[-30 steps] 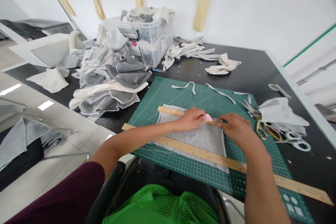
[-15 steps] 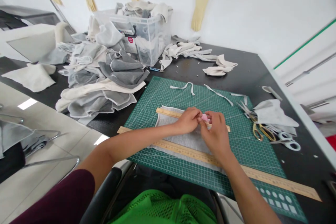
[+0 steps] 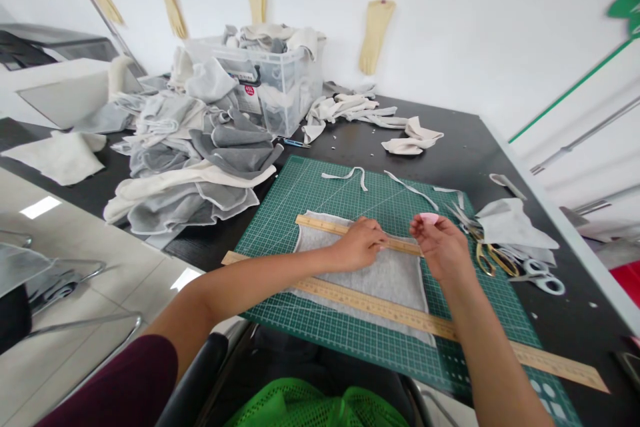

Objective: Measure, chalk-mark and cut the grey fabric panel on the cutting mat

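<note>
A pale pink piece of tailor's chalk (image 3: 429,218) is pinched in the fingertips of my right hand (image 3: 445,247), raised over the right end of the shorter wooden ruler (image 3: 320,225). Bunched together, the fingers of my left hand (image 3: 359,245) grip down at the middle of that ruler. Under it lies a flat piece of grey cloth (image 3: 385,280) with pale edges. A longer wooden ruler (image 3: 360,298) crosses the cloth's near part and reaches past the mat on the right. All this rests on a green cutting mat (image 3: 280,200).
Gold-handled scissors (image 3: 487,259) and white-handled scissors (image 3: 543,277) lie at the right beside fabric scraps (image 3: 515,223). Thin cloth strips (image 3: 410,188) lie on the mat. Piled grey cloth (image 3: 200,140) and a clear plastic bin (image 3: 287,93) stand at the back left.
My hands have separated. The right one has moved right with the chalk, while the left has come down onto the shorter ruler. The view has tilted slightly upward.
</note>
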A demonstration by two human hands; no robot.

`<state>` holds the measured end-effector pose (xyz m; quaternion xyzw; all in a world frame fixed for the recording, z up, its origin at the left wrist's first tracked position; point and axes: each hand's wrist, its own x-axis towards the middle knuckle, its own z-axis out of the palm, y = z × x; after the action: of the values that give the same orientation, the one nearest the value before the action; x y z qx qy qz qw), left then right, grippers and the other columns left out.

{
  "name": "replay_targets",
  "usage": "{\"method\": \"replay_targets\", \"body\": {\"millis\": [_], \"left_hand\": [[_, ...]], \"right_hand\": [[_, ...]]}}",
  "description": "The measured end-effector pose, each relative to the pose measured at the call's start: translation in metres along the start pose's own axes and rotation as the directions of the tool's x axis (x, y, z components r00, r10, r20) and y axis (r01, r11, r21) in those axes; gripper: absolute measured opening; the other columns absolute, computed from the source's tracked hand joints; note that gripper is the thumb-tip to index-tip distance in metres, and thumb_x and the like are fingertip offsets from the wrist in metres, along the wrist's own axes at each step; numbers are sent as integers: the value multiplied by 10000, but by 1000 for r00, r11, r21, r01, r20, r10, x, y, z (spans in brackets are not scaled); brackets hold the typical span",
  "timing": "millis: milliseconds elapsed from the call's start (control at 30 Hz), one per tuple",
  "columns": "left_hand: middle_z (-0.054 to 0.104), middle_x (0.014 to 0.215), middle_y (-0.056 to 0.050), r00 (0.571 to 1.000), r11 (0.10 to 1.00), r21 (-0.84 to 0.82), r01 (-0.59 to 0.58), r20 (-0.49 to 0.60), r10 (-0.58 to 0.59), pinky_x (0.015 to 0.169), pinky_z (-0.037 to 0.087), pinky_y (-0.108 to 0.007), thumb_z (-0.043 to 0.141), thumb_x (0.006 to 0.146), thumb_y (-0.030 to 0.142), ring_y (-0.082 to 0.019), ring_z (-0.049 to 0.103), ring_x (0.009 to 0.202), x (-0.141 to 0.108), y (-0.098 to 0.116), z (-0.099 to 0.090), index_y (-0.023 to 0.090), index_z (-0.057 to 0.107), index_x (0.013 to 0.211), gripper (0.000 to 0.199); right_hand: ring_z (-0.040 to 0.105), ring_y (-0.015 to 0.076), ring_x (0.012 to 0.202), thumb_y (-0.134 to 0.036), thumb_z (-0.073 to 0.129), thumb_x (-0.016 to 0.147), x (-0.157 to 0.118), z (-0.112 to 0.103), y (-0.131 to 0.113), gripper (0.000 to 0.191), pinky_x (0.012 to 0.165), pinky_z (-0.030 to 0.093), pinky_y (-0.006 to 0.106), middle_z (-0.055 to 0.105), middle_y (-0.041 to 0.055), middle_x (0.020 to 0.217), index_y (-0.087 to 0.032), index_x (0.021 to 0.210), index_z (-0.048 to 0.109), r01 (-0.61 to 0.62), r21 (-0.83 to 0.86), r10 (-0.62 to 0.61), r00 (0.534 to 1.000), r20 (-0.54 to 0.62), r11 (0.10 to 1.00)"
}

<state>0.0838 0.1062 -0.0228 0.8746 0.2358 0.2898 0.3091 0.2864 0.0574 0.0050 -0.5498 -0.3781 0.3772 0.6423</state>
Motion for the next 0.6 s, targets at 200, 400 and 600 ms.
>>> {"method": "replay_targets", "body": {"millis": [200,400,600], "left_hand": [[657,997,-61,1000,999,36,-8,-10,8,944,428,-371,644,911,201,-198,580,975,-1,5,-2,175,722,947,89],[673,1012,-62,999,997,67,-28,-30,30,946,446,-360,675,908,237,-188,596,978,0,2,2,166,726,964,104],[664,1035,-65,999,997,62,-36,12,35,948,458,-373,622,939,233,-193,590,992,0,9,-2,187,736,955,123]], "right_hand": [[619,141,702,-382,831,720,-3,7,-13,265,593,534,279,654,0,834,-258,892,672,-266,211,244,961,128,940],[494,92,568,-391,882,646,0,6,-1,321,451,405,188,553,-37,699,-241,844,678,-202,190,201,979,29,961],[391,94,468,-502,842,707,0,11,0,408,425,304,218,449,-86,586,-251,788,531,-142,32,140,988,59,989]]}}
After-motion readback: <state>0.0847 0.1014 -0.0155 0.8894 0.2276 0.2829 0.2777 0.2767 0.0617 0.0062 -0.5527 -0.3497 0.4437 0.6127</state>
